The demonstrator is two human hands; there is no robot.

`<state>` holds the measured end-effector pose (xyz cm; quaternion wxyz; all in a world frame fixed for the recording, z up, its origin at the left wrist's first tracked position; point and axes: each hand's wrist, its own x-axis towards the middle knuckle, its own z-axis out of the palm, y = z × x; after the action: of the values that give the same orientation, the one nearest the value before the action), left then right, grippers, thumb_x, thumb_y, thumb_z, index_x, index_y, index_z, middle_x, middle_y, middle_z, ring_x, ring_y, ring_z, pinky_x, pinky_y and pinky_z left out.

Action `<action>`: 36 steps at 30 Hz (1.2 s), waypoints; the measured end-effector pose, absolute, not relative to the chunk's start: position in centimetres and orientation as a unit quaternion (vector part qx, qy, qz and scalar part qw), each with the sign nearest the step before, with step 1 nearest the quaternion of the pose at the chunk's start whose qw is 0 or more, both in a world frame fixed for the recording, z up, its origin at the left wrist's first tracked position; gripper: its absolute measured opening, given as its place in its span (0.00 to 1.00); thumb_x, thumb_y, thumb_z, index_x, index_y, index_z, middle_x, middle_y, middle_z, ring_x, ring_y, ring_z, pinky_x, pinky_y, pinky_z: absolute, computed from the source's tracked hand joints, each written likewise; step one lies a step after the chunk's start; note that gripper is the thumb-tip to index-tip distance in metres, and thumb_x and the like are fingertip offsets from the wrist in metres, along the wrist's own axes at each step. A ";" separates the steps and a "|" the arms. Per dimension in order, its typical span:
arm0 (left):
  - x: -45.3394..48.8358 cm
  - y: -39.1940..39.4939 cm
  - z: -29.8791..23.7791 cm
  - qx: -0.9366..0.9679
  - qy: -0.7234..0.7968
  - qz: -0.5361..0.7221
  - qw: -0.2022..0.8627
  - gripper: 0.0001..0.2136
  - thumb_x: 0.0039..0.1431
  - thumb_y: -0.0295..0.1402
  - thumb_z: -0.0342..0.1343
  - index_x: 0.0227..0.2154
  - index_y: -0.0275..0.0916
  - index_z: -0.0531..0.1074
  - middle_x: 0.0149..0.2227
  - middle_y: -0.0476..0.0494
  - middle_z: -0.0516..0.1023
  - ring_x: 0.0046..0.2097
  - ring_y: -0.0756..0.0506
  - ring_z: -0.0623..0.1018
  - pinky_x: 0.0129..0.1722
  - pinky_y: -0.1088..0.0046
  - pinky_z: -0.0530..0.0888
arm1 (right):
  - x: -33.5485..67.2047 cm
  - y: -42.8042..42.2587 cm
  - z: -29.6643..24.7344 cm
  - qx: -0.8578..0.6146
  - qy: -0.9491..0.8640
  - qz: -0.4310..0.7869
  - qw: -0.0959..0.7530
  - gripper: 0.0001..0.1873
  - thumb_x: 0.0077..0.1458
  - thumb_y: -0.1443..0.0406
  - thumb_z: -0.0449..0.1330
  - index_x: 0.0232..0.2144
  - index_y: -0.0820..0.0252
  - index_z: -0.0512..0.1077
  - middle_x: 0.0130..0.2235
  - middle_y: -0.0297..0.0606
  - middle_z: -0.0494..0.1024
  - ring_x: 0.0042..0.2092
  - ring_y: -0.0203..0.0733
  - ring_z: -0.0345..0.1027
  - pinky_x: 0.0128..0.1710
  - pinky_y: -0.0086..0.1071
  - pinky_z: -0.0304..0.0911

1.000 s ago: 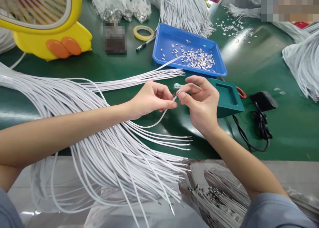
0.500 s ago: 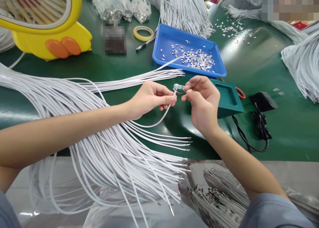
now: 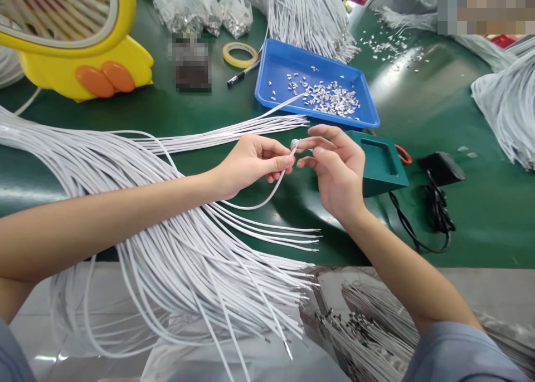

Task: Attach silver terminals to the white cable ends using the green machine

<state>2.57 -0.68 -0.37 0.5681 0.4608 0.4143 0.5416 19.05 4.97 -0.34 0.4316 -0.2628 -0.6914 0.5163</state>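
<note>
Between the thumb and fingers of my left hand [image 3: 251, 165], a thin white cable [image 3: 276, 189] is pinched close to its end. A small silvery piece [image 3: 295, 143] shows at that end, partly hidden by fingers. My right hand [image 3: 340, 176] is just to the right, fingers bent and apart, one fingertip reaching up to the piece. Under my left forearm spreads a large bundle of white cables [image 3: 234, 270] with stripped ends. A smaller row of white cables [image 3: 234, 131] lies behind my left hand.
A blue tray [image 3: 278, 64] with small metal pieces sits behind my hands. Beside my right hand is a green block-shaped device [image 3: 379, 162], with a black adapter [image 3: 442, 170] further right. A yellow fan [image 3: 50, 70], tape roll [image 3: 240, 54] and pen [image 3: 243, 74] are at the back.
The fingers of my right hand have shifted slightly left and spread, covering most of the pale connector piece seen before. My left hand keeps its pinch on the cable.
</note>
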 end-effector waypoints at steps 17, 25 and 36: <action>2.7 -0.9 0.0 0.479 0.416 0.506 0.585 0.08 0.49 0.31 0.66 0.25 0.29 0.77 0.22 0.44 0.77 0.20 0.56 0.70 0.18 0.81 0.64 | 18.9 4.8 0.6 -0.274 -0.713 0.483 0.428 0.18 0.47 0.56 0.70 0.37 0.54 0.70 0.28 0.31 0.74 0.31 0.36 0.71 0.31 0.32 0.69; 2.3 -0.9 -1.2 0.669 0.489 0.535 0.163 0.06 0.52 0.22 0.57 0.25 0.34 0.78 0.24 0.46 0.77 0.27 0.52 0.72 0.30 0.75 0.68 | 18.7 5.3 1.2 -0.318 -0.503 0.773 0.219 0.21 0.40 0.66 0.70 0.36 0.57 0.66 0.28 0.29 0.71 0.29 0.33 0.63 0.24 0.26 0.56; 1.9 -0.2 0.5 0.336 0.448 0.543 0.626 0.04 0.52 0.26 0.61 0.27 0.30 0.76 0.22 0.47 0.75 0.17 0.58 0.65 0.15 0.84 0.56 | 19.1 5.8 -0.4 -0.297 -0.819 0.259 0.417 0.19 0.53 0.69 0.59 0.48 0.54 0.68 0.41 0.38 0.74 0.36 0.39 0.67 0.27 0.30 0.64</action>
<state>1.94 -0.22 0.51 0.6256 0.3361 0.4477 0.5434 19.06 5.82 -0.36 0.4166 -0.2972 -0.8193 0.2586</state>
